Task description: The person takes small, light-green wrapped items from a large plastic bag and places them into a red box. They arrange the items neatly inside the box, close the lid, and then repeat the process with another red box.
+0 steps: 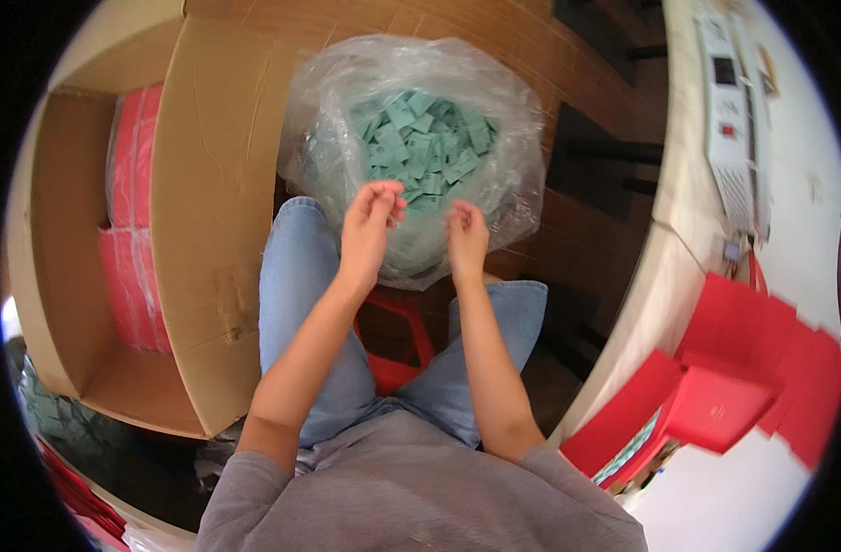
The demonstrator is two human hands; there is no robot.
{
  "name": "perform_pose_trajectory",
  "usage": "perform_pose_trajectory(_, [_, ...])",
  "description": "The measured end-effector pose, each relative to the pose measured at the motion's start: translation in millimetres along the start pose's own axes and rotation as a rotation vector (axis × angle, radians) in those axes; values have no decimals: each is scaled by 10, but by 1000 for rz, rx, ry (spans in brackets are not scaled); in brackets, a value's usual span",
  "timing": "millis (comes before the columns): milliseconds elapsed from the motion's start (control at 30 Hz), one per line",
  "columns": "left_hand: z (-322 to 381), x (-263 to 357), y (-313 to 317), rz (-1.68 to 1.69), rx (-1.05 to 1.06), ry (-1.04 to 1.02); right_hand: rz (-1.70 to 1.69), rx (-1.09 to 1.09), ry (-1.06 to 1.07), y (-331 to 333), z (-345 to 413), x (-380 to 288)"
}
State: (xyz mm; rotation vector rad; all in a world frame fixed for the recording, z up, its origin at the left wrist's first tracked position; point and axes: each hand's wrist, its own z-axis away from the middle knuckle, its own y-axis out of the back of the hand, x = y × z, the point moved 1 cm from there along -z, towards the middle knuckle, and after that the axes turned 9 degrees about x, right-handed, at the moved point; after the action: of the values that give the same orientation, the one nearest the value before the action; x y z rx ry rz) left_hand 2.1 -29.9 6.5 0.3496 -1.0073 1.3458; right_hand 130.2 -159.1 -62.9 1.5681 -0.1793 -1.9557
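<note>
A large clear plastic bag [524, 138] stands on the floor between my knees, its mouth spread wide. Inside lie many small pale green packets or tags [420, 148] with dark print. My left hand [367, 231] hovers over the near left side of the bag's mouth, fingers curled. Across from it, my right hand [469, 238] is over the near right side, its fingers bent and blurred. The two hands are apart from each other. I see no object in either hand, but something small could be hidden by the fingers.
To the left stands an open cardboard box [213, 207] with red packs [134, 165] wrapped in clear plastic. On the right, a table [641, 290] carries a white machine [727, 124], red sheets [745, 324] and an open red box [717, 400] with green pieces. Beneath me is a red stool [393, 369].
</note>
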Motion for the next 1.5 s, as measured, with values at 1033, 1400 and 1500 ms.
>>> perform_pose_trajectory(1033, [-919,-12,0,118,228,353,447,-191,-47,-1054,-1133,1347])
perform_pose_trajectory(1400, [-454,-120,-59,6,-100,380,-108,-45,-29,108,86,-633])
perform_pose_trajectory(1500, [142,177,-210,111,-101,323,173,-71,517,280,693,-1044])
